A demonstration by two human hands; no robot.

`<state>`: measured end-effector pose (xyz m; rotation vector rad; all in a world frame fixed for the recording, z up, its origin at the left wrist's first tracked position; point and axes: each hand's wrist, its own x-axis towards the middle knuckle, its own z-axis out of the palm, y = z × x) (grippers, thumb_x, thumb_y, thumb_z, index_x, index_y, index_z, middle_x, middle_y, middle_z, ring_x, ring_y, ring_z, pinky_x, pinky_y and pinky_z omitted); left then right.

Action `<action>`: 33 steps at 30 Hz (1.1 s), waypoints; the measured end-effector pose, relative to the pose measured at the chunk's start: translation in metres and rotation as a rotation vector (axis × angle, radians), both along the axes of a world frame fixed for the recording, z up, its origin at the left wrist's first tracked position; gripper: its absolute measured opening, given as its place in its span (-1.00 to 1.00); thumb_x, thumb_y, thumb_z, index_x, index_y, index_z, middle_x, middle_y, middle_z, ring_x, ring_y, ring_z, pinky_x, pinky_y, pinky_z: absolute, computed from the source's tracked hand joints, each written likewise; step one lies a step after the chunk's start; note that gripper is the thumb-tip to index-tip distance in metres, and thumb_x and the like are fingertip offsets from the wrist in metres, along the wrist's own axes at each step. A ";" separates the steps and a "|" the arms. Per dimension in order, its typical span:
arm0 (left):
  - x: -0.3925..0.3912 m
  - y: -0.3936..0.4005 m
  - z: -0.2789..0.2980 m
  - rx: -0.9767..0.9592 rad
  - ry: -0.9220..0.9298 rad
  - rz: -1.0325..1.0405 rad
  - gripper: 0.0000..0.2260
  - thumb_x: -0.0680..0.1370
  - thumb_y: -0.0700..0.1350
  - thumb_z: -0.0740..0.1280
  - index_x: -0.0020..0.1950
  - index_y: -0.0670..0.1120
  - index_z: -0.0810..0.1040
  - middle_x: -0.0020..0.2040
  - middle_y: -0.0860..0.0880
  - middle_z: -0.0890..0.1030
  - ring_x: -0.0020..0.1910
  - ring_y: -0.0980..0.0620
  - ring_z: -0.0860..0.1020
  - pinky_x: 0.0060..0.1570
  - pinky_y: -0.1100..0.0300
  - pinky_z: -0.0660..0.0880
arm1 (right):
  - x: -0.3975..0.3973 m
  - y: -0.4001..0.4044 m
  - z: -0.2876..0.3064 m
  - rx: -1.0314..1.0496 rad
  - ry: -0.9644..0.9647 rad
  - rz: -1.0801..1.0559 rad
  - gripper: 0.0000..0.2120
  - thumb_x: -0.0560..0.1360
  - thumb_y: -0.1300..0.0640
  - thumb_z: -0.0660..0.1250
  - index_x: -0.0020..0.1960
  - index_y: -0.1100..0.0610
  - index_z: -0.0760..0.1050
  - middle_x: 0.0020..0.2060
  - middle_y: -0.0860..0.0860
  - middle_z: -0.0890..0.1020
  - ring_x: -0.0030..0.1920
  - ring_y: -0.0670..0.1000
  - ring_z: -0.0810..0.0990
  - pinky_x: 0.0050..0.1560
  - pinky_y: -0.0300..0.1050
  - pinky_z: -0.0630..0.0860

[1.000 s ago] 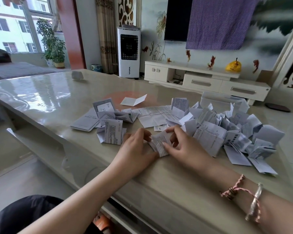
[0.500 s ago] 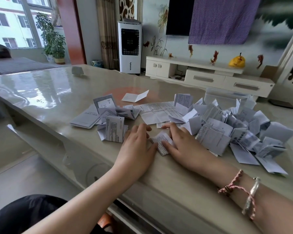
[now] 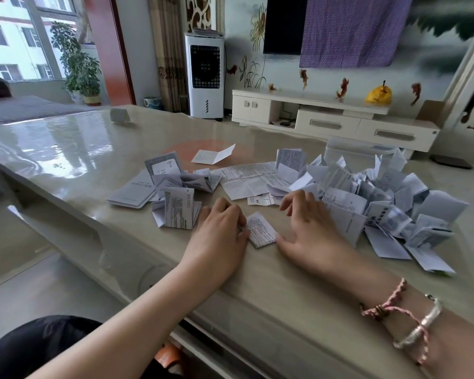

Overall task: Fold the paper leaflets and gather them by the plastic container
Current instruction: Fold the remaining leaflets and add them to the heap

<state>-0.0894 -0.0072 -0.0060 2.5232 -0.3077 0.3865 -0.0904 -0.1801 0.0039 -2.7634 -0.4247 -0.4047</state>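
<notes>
Head: creased rectangular paper leaflet [image 3: 261, 229].

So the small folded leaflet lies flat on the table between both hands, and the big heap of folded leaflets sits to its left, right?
Not quite. The head view shows the small folded printed leaflet between the left hand and right hand, but the big heap of folded white leaflets sits to its right.

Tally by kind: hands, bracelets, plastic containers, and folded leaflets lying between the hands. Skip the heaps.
Hands: 2 (left hand, right hand)
Bracelets: 2 (pink bracelet, white bracelet)
Plastic container: 1
Folded leaflet between the hands: 1
Total: 6
</notes>
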 end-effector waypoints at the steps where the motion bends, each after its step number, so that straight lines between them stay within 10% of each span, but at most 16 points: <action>1: 0.001 0.000 0.001 -0.001 0.009 0.004 -0.91 0.57 -0.03 0.29 0.01 -0.03 0.46 0.10 0.04 0.38 0.14 -0.01 0.33 0.09 0.13 0.37 | 0.000 -0.001 0.000 -0.004 0.003 -0.006 -0.64 0.49 0.03 0.28 0.13 0.01 0.13 0.02 -0.06 0.17 0.14 0.01 0.27 0.17 -0.14 0.23; 13: -0.008 -0.002 0.001 0.107 0.052 0.015 -0.68 0.50 0.22 0.29 0.07 0.03 0.40 0.13 0.09 0.36 0.19 -0.01 0.29 0.15 0.11 0.33 | 0.018 0.005 0.019 0.156 -0.089 0.078 -0.84 0.50 0.26 0.28 0.05 0.09 0.47 0.02 0.00 0.48 0.11 0.00 0.41 0.14 -0.13 0.35; 27: -0.007 0.004 0.003 0.173 0.034 -0.068 -0.55 0.48 0.35 0.20 0.29 0.22 0.48 0.19 0.17 0.37 0.22 0.03 0.25 0.25 0.15 0.25 | 0.104 0.034 0.035 -0.671 -0.158 0.204 -0.76 0.57 0.14 0.22 0.22 0.10 0.45 0.13 0.08 0.59 0.18 0.10 0.51 0.10 -0.12 0.33; 33: -0.003 0.007 0.000 0.183 -0.017 -0.044 -0.61 0.54 0.23 0.19 0.28 0.08 0.48 0.22 0.14 0.37 0.24 0.01 0.26 0.26 0.10 0.30 | 0.107 0.033 0.026 -0.518 -0.213 0.081 -0.83 0.53 0.24 0.19 0.04 0.15 0.52 -0.07 0.15 0.62 -0.01 0.19 0.58 -0.10 -0.07 0.37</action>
